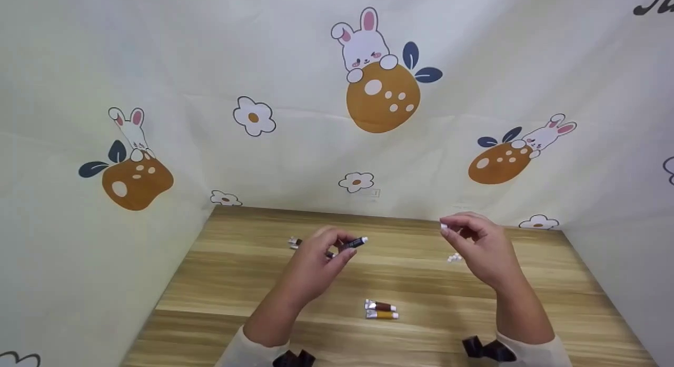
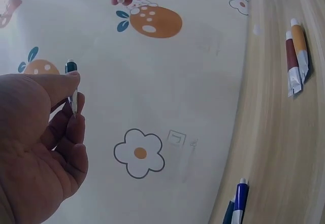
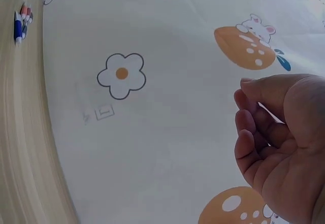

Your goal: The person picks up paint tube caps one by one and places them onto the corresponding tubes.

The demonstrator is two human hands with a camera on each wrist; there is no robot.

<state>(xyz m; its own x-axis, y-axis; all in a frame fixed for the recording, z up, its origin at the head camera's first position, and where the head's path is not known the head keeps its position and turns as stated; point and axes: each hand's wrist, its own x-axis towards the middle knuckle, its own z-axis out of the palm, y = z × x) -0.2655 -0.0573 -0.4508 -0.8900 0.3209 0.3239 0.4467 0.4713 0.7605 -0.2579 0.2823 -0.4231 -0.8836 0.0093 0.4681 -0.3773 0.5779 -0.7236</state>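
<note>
The left hand [image 1: 316, 256] is raised above the wooden table [image 1: 237, 283], its thumb and fingers curled round a small dark tube [image 1: 352, 244] that points to the right with its pale tip free of the fingers; the left wrist view shows the same tube [image 2: 72, 82] pinched between thumb and forefinger, seen almost end-on. The right hand [image 1: 482, 246] is held up at about the same height, well apart from the left, fingers bent, with a tiny white cap [image 1: 444, 226] pinched at the fingertips; in the right wrist view the curled fingers [image 3: 249, 127] hide whatever they hold. On the table below the right hand lies a little heap of white caps [image 1: 454, 258]. Near the front, between the two forearms, a brown tube [image 1: 380, 305] and a yellow tube [image 1: 382, 315] lie side by side, touching, both with their flat ends to the left. Behind the left hand, toward the back edge of the table, a few more tubes [image 1: 295, 242] lie together, partly hidden by the fingers. A pale cloth [image 1: 316, 146] printed with rabbits, orange fruits and flowers walls in the table at the back and on both sides.
</note>
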